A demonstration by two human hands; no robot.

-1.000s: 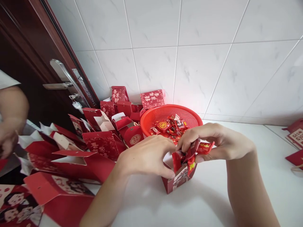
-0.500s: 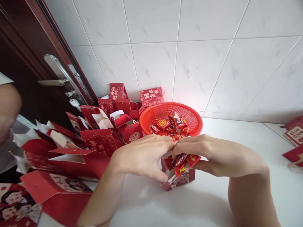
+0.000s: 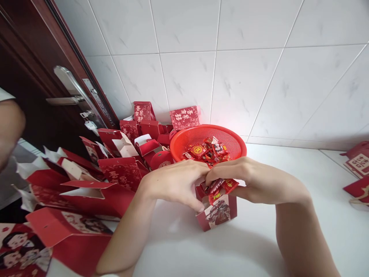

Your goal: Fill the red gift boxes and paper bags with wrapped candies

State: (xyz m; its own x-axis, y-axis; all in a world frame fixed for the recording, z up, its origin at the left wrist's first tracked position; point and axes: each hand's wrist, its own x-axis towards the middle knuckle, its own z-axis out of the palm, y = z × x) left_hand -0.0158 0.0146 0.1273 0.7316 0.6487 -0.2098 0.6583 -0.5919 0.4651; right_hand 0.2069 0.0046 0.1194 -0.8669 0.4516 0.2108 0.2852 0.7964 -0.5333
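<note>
A small red paper gift box (image 3: 217, 214) with a printed picture stands on the white table, its top unfolded. My left hand (image 3: 177, 184) grips the box's left edge, thumb on the near rim and fingers behind. My right hand (image 3: 245, 182) is closed round a bunch of wrapped candies (image 3: 217, 188) right over the box's mouth. The lowest candies overlap the near rim; how far they are inside cannot be seen. Just behind both hands sits a red plastic basket (image 3: 233, 140) holding more wrapped candies (image 3: 206, 150).
Several open red gift boxes (image 3: 119, 173) crowd the left side of the table (image 3: 288, 165). A white tiled wall (image 3: 187, 77) rises behind. At far left are a dark door (image 3: 29, 57) and another person's arm (image 3: 10, 127). More red boxes (image 3: 359, 165) lie at the right edge.
My right hand has shifted slightly left with the candies, closer over the box opening. More of the box's printed front shows. The other person's arm has moved a little.
</note>
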